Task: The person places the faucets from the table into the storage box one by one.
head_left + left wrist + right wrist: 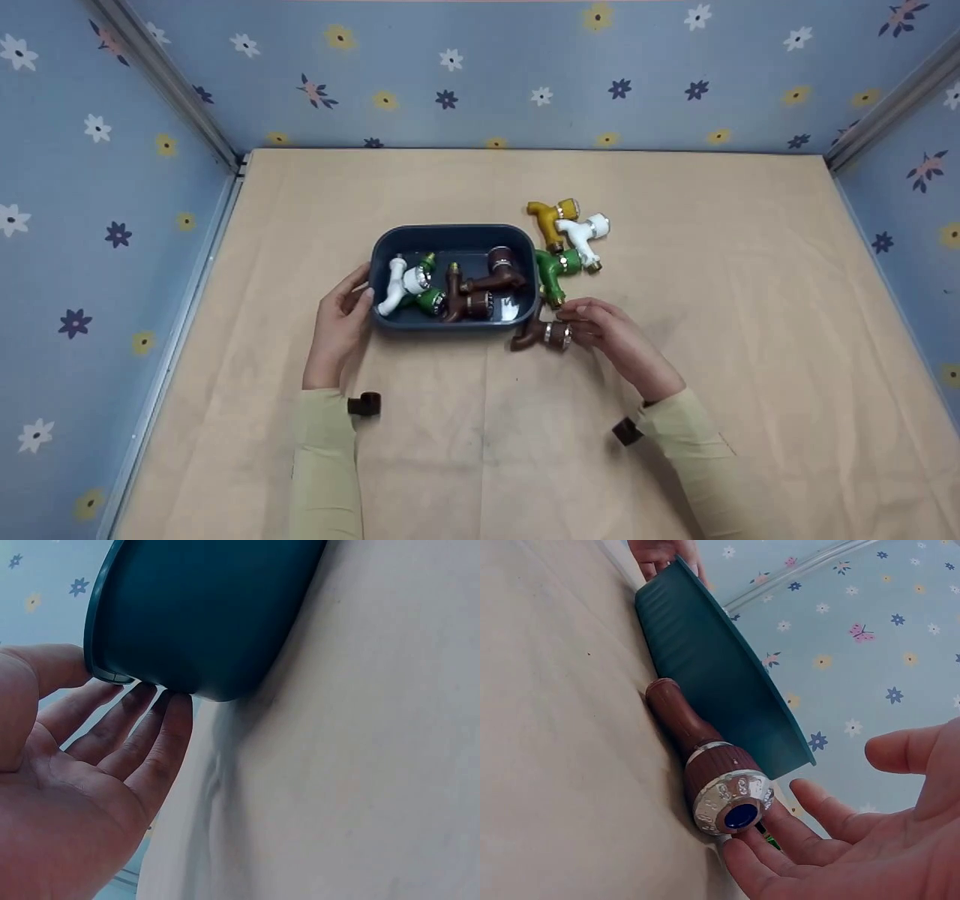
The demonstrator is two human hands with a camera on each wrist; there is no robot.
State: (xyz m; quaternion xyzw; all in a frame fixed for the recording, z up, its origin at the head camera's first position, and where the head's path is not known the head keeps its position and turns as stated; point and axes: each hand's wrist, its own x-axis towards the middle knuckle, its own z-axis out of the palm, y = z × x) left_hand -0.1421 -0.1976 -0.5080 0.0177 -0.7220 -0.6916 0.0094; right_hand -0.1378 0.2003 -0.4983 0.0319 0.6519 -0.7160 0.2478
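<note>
In the head view, a dark blue plastic box (450,327) stands mid-table. My left hand (341,322) grips its left end, the thumb at the rim and the fingertips against the wall below. Inside lie a white faucet (394,289), a green faucet (430,301) partly under it, and two brown faucets (454,289) (502,279). Another brown faucet (679,716) lies outside, against the box's near right corner. My right hand (611,341) is at its silver-banded knob; in the right wrist view the fingers are loosely extended beside the knob and the thumb stands apart.
Right of the box lie a green faucet (553,279), a yellow faucet (547,217) and a white faucet (581,236), close together. A beige cloth (480,442) covers the table. Blue flowered panels (510,67) enclose the back and both sides.
</note>
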